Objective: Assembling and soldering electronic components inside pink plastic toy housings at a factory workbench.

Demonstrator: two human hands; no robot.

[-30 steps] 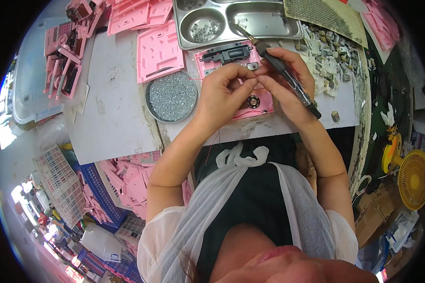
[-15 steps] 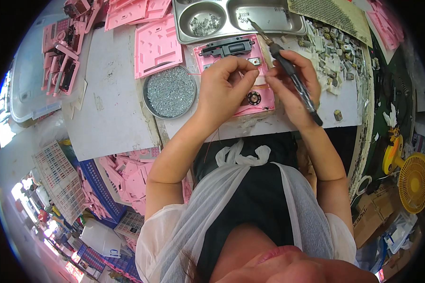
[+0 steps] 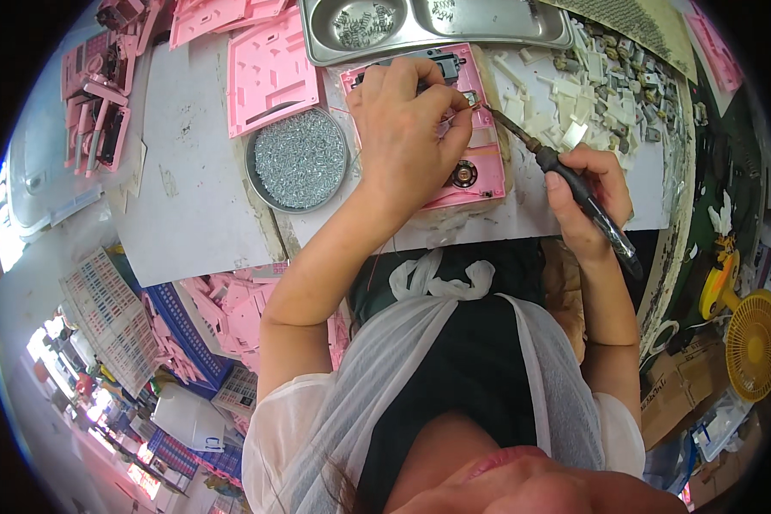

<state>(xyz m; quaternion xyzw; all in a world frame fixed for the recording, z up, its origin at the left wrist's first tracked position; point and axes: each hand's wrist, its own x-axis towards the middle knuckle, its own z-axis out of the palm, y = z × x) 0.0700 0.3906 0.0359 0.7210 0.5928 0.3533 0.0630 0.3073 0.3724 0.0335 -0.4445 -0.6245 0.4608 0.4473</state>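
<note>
My right hand (image 3: 593,199) is closed around the dark handle of a soldering iron (image 3: 550,159). Its thin metal tip meets a small metal part (image 3: 469,98) at the edge of a pink plastic casing (image 3: 487,161). Over the casing's left half arches my left hand (image 3: 409,128), thumb and forefinger pinched near that tip. A thin red wire (image 3: 339,110) sticks out beside this hand and seems to run into its pinch; the fingers partly hide it. A round black speaker (image 3: 464,174) sits in the casing's near end, a dark module (image 3: 447,63) in its far end.
Left of the casing stands a round tin of small silvery screws (image 3: 300,163). Behind is a steel tray (image 3: 488,36) with springs. Pink panels (image 3: 274,68) lie at the back left. Small white and metal parts (image 3: 595,94) are heaped at right, above a yellow fan (image 3: 752,343).
My right hand has moved right and turned the soldering iron, so its tip now points to the casing instead of the tray. My left hand has shifted slightly away from me.
</note>
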